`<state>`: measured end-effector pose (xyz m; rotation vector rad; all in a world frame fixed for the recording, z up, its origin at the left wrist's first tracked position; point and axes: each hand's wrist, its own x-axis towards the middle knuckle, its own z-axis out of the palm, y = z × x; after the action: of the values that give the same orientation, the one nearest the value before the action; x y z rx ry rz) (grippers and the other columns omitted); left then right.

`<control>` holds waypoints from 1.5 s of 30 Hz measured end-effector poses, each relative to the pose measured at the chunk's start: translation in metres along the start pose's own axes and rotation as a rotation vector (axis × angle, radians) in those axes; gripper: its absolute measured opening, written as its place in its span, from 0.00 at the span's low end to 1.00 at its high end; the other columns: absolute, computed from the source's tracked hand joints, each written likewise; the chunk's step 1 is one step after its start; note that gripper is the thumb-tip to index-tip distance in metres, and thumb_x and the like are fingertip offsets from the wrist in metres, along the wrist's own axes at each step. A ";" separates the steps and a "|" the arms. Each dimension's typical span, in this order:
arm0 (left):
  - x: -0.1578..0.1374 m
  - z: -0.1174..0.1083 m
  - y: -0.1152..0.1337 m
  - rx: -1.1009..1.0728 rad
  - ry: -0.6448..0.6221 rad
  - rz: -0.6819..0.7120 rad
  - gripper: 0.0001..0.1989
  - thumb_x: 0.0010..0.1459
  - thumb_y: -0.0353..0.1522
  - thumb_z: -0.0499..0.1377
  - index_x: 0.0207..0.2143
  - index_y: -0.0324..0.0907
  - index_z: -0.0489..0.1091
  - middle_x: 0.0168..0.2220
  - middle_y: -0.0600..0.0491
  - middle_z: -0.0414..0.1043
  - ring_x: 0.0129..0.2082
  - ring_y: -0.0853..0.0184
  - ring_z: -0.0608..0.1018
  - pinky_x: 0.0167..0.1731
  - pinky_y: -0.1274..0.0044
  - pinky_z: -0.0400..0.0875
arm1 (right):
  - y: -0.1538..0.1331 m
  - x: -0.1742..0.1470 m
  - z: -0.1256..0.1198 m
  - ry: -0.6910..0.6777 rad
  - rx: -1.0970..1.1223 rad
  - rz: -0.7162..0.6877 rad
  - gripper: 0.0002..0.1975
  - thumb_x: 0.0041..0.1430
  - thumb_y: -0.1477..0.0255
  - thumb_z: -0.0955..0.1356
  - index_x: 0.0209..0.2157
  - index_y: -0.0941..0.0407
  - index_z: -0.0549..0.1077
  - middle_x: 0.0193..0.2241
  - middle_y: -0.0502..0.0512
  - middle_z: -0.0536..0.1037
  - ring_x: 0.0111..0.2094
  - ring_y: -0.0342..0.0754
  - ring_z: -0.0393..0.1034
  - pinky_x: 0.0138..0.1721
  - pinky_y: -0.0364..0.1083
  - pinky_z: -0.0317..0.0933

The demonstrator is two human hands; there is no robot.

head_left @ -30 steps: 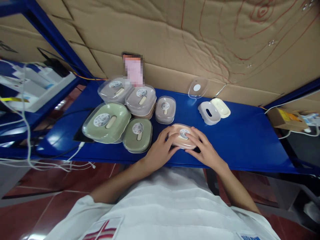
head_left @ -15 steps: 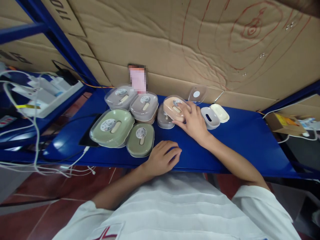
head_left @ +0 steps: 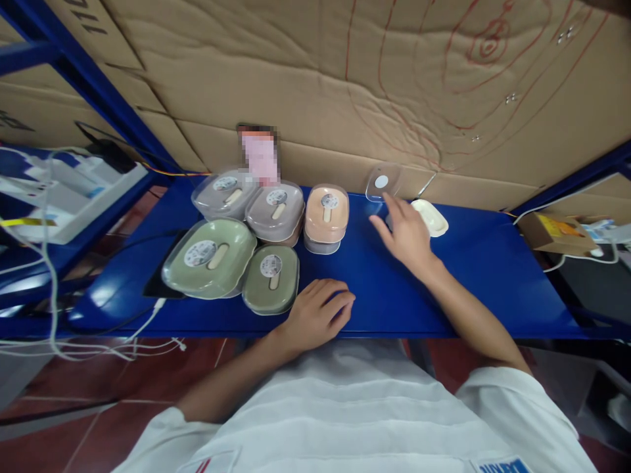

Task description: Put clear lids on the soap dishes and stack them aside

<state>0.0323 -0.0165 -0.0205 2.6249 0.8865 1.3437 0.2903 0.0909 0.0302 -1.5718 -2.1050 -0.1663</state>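
My right hand (head_left: 408, 231) is over the right half of the blue shelf, thumb and fingers apart, hiding most of a small grey piece beneath it. Beside its fingertips a cream tray-like piece (head_left: 430, 218) lies flat. A clear plastic lid (head_left: 382, 182) with a white round label leans against the cardboard behind. To the left, a peach lidded box (head_left: 327, 211) sits stacked on a grey one (head_left: 323, 246). Near the front edge my left hand (head_left: 319, 314) rests with curled fingers and nothing visible in them, next to a small green lidded box (head_left: 271, 279).
A large green box (head_left: 211, 256), two greyish boxes (head_left: 276, 209) (head_left: 224, 194) and a blurred phone-like object (head_left: 259, 154) occupy the left. White cables (head_left: 52, 263) hang at the far left. A cardboard wall (head_left: 296, 85) closes the back; a small carton (head_left: 555, 234) is at right.
My right hand has let go of the peach box, now squarely on the grey one, and moved right over the small grey piece. My left hand stays put. The view has shifted slightly.
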 end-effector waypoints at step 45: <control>-0.003 0.020 -0.008 -0.017 -0.289 -0.328 0.20 0.76 0.28 0.50 0.67 0.40 0.61 0.79 0.35 0.45 0.79 0.47 0.53 0.73 0.51 0.62 | 0.045 -0.084 -0.007 -0.349 0.426 -0.239 0.27 0.72 0.59 0.71 0.69 0.45 0.68 0.76 0.62 0.59 0.76 0.61 0.56 0.72 0.66 0.59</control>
<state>0.0424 -0.0071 -0.0371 2.4348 1.1819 0.8643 0.3510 0.0306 -0.0113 -1.1575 -2.3857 0.4794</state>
